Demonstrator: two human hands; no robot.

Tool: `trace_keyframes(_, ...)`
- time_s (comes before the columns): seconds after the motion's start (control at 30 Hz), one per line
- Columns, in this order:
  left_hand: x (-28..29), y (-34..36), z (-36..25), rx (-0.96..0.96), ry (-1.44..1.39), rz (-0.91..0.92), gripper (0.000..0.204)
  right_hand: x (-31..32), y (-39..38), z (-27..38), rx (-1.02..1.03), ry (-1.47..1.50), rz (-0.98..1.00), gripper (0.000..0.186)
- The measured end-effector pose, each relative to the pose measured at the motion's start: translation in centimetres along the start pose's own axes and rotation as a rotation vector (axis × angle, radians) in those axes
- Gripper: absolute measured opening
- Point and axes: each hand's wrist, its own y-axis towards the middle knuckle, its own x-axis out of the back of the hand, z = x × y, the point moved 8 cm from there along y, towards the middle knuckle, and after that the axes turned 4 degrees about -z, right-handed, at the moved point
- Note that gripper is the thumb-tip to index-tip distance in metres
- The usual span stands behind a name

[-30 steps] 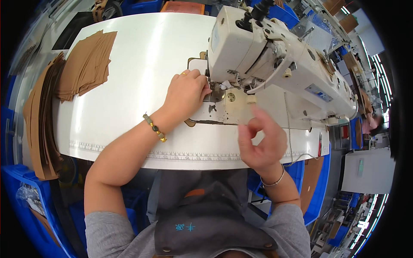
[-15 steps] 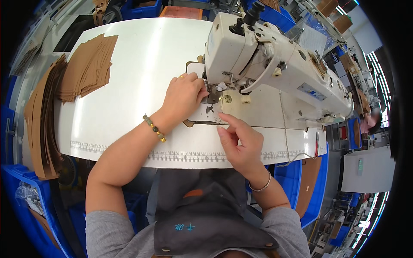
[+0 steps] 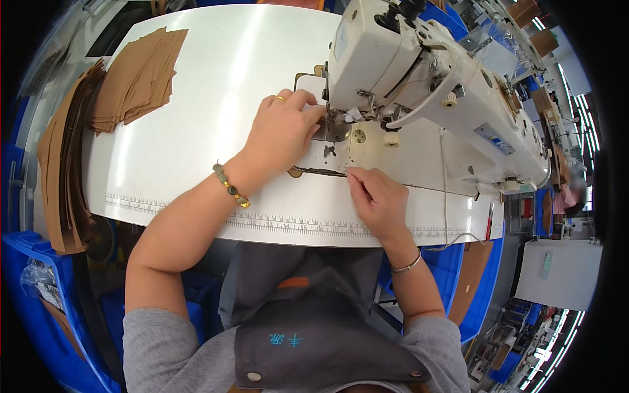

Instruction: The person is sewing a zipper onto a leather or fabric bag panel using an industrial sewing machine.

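At the needle area of a white sewing machine (image 3: 432,72), my left hand (image 3: 280,130) reaches in with thumb and index finger pinched close to the presser foot. What lies between those fingertips, if anything, is hidden. Nearer to me and to the right, my right hand (image 3: 382,202) hovers over the front of the machine bed with its thumb and index tips pressed together. Anything in that pinch is too fine to make out. Between the hands lies the metal slide plate (image 3: 314,158), with dark worn spots. A round needle plate (image 3: 335,131) sits under the foot.
Flat brown pieces (image 3: 141,82) are fanned out at the table's far left. A thick bundle of brown strips (image 3: 62,164) hangs over the left edge. Printed ruler marks (image 3: 282,224) run along the front. Blue bins (image 3: 481,295) stand below, and a cord (image 3: 445,190) hangs at right.
My right hand's thumb and index finger have come together from apart, and the hand has shifted slightly right. My left hand stays by the needle. The whole view has tilted a little.
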Motion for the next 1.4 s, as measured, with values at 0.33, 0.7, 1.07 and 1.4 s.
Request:
trace_keyframes(0.33, -1.9, 0.7, -0.6, -0.048, 0.513, 0.125, 0.045, -0.5, 0.1, 0.4, 0.033, -0.044, 0.032, 0.008)
trace_keyframes(0.7, -1.7, 1.3, 3.1, 0.111, 0.225, 0.107, 0.057, -0.5, -0.1, -0.1, 0.016, -0.020, 0.051, 0.003)
trace_keyframes(1.07, 30.5, -21.3, 11.4, 0.413, 0.562, -0.424, 0.041, -0.9, -1.2, 0.4, 0.150, -0.002, 0.100, 0.009)
trace_keyframes(1.4, 50.0, -50.5, 19.8, 1.687, 1.028, -0.403, 0.053, -1.4, -1.3, 0.1, 0.096, 0.001, 0.119, 0.013)
